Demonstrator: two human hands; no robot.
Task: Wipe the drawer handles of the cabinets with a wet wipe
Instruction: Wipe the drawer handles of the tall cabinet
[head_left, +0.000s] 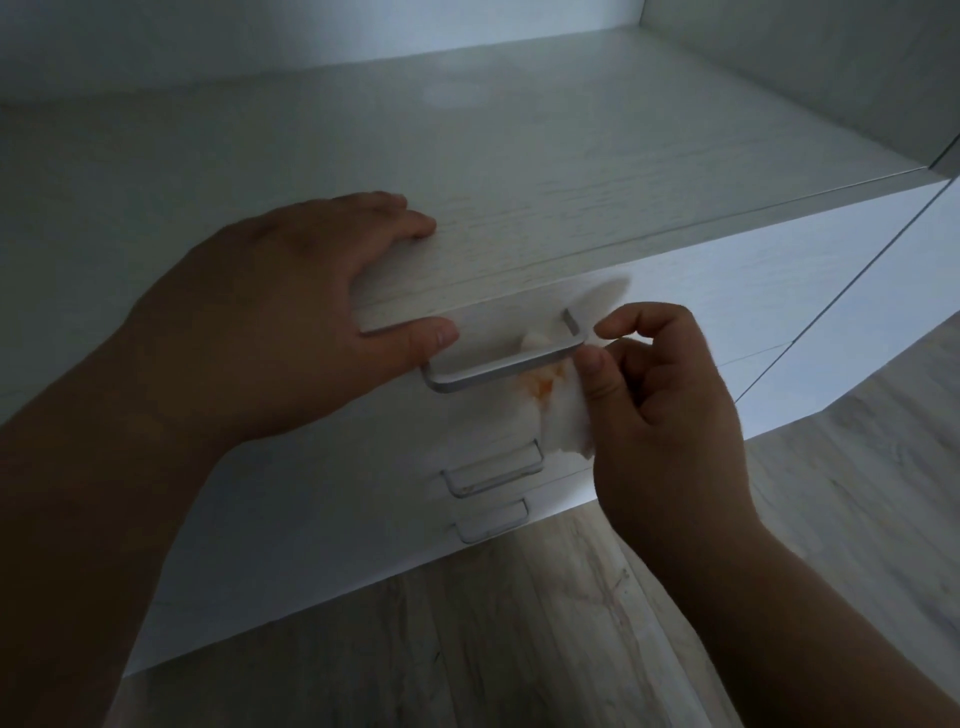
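Observation:
A white cabinet (519, 171) has a stack of drawers with silver bar handles. The top handle (498, 366) runs across the middle of the view. A white wet wipe (561, 415) with an orange stain is looped around the right end of that handle and hangs below it. My right hand (670, 410) pinches the wipe between thumb and forefinger at the handle's right corner. My left hand (270, 322) lies flat on the cabinet top's front edge, its thumb touching the left end of the handle. Two lower handles (493, 470) (491, 522) show beneath.
The cabinet top stretches back to a white wall and a side panel (831, 78) at the right. Another white drawer front (857, 312) adjoins at the right. Pale wood-grain floor (467, 649) lies below the cabinet.

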